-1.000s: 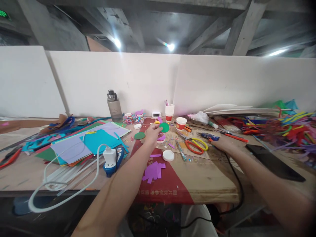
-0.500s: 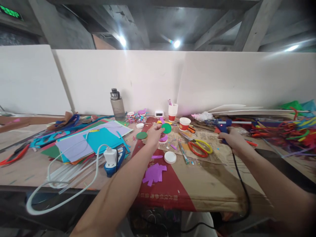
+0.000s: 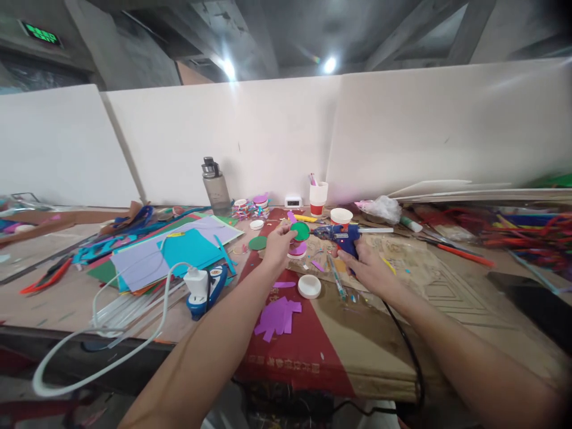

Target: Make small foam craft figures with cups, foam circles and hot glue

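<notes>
My left hand is closed in a pinch on a green foam circle, held just above the table's middle. My right hand grips a blue glue gun by its handle. The gun's nozzle points left, close to the green circle. Its black cord trails back along my right forearm. A second green circle and a pink foam piece lie under and beside my left hand.
A white lid and purple paper scraps lie on the red-and-brown cardboard. Coloured sheets, a power strip with a white cable, a water bottle, paper cups and pipe cleaners surround it.
My right hand has picked up the glue gun from the right and carried it left to the green circle. The left hand has kept the circle in place.
</notes>
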`<state>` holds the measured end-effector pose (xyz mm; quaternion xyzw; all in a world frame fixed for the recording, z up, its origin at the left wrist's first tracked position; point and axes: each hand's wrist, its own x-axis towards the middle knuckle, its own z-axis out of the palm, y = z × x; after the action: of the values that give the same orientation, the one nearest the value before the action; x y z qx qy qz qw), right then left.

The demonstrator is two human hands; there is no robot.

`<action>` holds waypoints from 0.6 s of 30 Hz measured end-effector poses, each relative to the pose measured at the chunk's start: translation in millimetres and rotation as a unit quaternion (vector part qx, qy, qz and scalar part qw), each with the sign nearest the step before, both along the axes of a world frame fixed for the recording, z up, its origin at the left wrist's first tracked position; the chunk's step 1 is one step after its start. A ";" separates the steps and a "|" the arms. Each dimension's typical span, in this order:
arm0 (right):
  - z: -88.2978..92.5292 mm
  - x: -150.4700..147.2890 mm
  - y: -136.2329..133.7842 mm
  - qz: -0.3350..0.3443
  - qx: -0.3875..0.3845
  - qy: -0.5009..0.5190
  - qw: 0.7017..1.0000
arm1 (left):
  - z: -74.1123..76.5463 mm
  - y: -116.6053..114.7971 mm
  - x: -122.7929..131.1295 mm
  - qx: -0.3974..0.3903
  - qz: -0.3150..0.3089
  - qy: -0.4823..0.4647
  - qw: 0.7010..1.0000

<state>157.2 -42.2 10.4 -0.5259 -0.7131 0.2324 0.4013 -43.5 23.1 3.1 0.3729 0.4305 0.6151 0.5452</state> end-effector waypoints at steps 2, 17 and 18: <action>-3.1 1.7 -0.3 0.005 0.011 -0.007 1.000 | 0.4 -1.6 1.8 0.004 -0.001 0.010 1.000; -7.1 2.0 -4.2 0.007 0.028 -0.070 0.997 | 4.8 -8.9 8.1 0.015 -0.007 0.022 1.000; -7.5 1.9 -4.0 0.007 0.028 -0.073 0.997 | 4.9 -9.1 8.2 0.015 -0.007 0.021 1.000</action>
<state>159.0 -46.2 2.9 -0.5254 -0.7501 0.1760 0.3610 -35.3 14.0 8.0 0.3970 0.4297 0.6096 0.5350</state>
